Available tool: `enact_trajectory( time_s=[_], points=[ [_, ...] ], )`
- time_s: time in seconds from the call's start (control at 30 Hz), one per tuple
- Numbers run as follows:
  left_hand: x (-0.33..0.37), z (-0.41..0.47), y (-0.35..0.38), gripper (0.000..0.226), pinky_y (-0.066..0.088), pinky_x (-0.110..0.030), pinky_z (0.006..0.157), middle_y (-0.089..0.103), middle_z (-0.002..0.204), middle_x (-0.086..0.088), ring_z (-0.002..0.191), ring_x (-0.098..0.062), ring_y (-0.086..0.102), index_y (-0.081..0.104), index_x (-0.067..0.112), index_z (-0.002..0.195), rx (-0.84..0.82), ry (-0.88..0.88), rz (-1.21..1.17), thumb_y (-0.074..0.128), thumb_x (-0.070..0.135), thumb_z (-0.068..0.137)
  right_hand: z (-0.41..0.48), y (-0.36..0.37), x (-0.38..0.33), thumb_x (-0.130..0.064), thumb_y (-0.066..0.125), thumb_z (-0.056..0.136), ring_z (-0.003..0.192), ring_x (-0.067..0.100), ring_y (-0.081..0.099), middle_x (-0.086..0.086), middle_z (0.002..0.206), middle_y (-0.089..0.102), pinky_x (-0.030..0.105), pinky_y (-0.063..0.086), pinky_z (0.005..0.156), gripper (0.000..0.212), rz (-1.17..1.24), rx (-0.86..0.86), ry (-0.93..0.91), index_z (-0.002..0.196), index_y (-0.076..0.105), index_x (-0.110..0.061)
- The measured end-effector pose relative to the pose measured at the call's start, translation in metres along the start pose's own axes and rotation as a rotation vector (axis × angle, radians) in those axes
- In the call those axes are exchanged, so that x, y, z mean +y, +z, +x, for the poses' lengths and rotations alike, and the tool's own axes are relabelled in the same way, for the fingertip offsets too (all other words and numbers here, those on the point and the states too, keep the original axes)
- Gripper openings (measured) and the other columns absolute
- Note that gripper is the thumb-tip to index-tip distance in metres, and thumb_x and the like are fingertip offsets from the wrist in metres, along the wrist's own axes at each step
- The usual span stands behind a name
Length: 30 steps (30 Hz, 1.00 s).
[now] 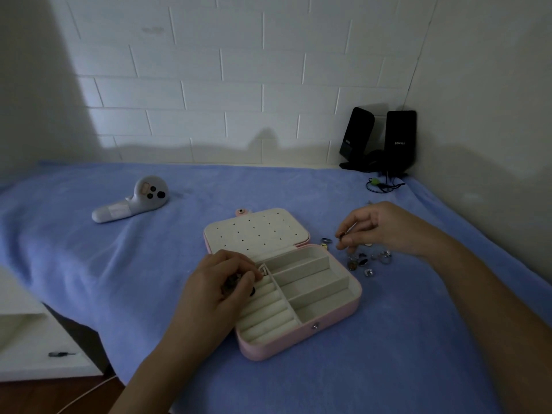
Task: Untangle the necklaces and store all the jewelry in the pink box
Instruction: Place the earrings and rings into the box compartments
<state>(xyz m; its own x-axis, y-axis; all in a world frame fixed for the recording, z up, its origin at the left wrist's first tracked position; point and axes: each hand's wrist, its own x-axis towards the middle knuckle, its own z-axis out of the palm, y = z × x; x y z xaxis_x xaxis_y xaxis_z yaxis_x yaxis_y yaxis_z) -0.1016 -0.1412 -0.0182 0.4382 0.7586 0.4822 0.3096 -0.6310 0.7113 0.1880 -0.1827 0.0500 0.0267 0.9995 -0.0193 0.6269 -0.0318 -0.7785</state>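
Note:
The pink box (301,339) lies open on the blue cloth, its cream lid (257,230) folded back. Ring rolls fill its left half and empty trays its right half. My left hand (222,282) rests over the upper ring rolls, fingers curled around several small rings, and pinches one ring (263,269) at the rolls' top end. My right hand (376,227), right of the box, pinches a small ring (342,234) just above the cloth. A loose pile of rings (367,259) lies under and beside that hand. No necklace is visible.
A white handheld controller (131,201) lies on the blue cloth (119,264) at the back left. Two black speakers (379,138) and a cable (382,185) stand in the back right corner. A white cabinet (33,333) sits beyond the bed's left edge.

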Motion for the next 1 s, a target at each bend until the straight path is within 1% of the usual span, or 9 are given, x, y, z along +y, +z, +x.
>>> enact_trajectory(
  time_s=[0.17,0.27,0.4,0.5,0.57,0.7,0.8,0.93,1.0],
  points=[
    [0.001,0.000,-0.001,0.027,0.045,-0.018,0.072,0.062,0.095,0.021,0.090,-0.008,0.057,0.069,0.034,0.078,-0.001,-0.002,-0.002,0.045,0.046,0.080,0.000,0.001,-0.001,-0.005,0.071,0.080,0.073,0.018,0.071,0.013,0.084,0.074,0.016,0.052,0.068,0.009,0.076,0.040,-0.019,0.089,0.070,-0.005],
    [0.006,0.001,-0.002,0.028,0.047,-0.021,0.074,0.062,0.096,0.021,0.090,-0.006,0.057,0.069,0.032,0.078,-0.007,-0.017,0.009,0.045,0.046,0.079,-0.002,0.002,-0.005,-0.002,0.068,0.081,0.072,0.018,0.071,0.014,0.084,0.074,0.016,0.052,0.064,0.010,0.177,0.066,-0.034,0.090,0.071,-0.005],
    [0.017,0.006,-0.007,0.024,0.042,-0.008,0.078,0.062,0.099,0.020,0.092,0.001,0.058,0.070,0.032,0.082,0.002,0.024,0.062,0.048,0.041,0.079,-0.008,0.004,-0.025,-0.004,0.066,0.075,0.065,0.015,0.070,0.010,0.075,0.073,0.018,0.054,0.062,0.011,0.378,0.079,-0.103,0.083,0.072,-0.009],
    [0.033,0.013,-0.011,0.011,0.047,-0.009,0.070,0.068,0.089,0.016,0.083,-0.002,0.064,0.073,0.032,0.087,0.007,-0.080,-0.131,0.062,0.028,0.085,-0.014,0.015,-0.046,-0.008,0.065,0.071,0.062,0.017,0.069,0.011,0.074,0.073,0.021,0.055,0.061,0.015,0.461,-0.005,-0.198,0.076,0.076,-0.016],
    [0.044,0.019,-0.013,0.018,0.049,-0.012,0.066,0.073,0.086,0.014,0.079,-0.002,0.066,0.074,0.028,0.091,-0.054,-0.189,-0.320,0.067,0.012,0.086,-0.017,0.028,-0.057,-0.008,0.065,0.074,0.063,0.018,0.069,0.011,0.077,0.073,0.022,0.055,0.062,0.016,0.482,-0.099,-0.253,0.078,0.077,-0.018],
    [0.055,0.025,-0.010,0.025,0.050,-0.014,0.076,0.075,0.094,0.000,0.093,-0.010,0.069,0.073,0.012,0.101,-0.171,-0.217,-0.580,0.064,0.016,0.078,-0.018,0.049,-0.068,-0.006,0.065,0.076,0.065,0.018,0.070,0.010,0.078,0.074,0.024,0.056,0.063,0.012,0.469,-0.188,-0.298,0.083,0.074,-0.010],
    [0.059,0.024,-0.007,0.022,0.050,-0.014,0.074,0.075,0.089,-0.002,0.088,-0.010,0.070,0.074,0.009,0.095,-0.136,-0.206,-0.669,0.062,0.013,0.076,-0.016,0.054,-0.069,-0.006,0.067,0.072,0.061,0.019,0.069,0.010,0.072,0.073,0.025,0.056,0.060,0.009,0.508,-0.174,-0.263,0.081,0.067,-0.005],
    [0.057,0.025,-0.006,0.019,0.050,-0.013,0.071,0.075,0.081,0.001,0.082,-0.006,0.070,0.077,0.020,0.083,-0.099,-0.201,-0.684,0.067,0.014,0.069,-0.014,0.059,-0.067,-0.004,0.067,0.071,0.060,0.021,0.070,0.012,0.069,0.072,0.025,0.057,0.059,0.012,0.535,-0.153,-0.235,0.078,0.057,-0.001],
    [0.055,0.026,-0.007,0.017,0.050,-0.013,0.068,0.075,0.075,0.000,0.075,-0.006,0.070,0.077,0.020,0.078,-0.091,-0.212,-0.688,0.069,0.014,0.065,-0.014,0.060,-0.067,-0.003,0.067,0.071,0.061,0.023,0.070,0.015,0.070,0.072,0.026,0.056,0.059,0.012,0.552,-0.150,-0.235,0.077,0.057,0.000]
  ],
)
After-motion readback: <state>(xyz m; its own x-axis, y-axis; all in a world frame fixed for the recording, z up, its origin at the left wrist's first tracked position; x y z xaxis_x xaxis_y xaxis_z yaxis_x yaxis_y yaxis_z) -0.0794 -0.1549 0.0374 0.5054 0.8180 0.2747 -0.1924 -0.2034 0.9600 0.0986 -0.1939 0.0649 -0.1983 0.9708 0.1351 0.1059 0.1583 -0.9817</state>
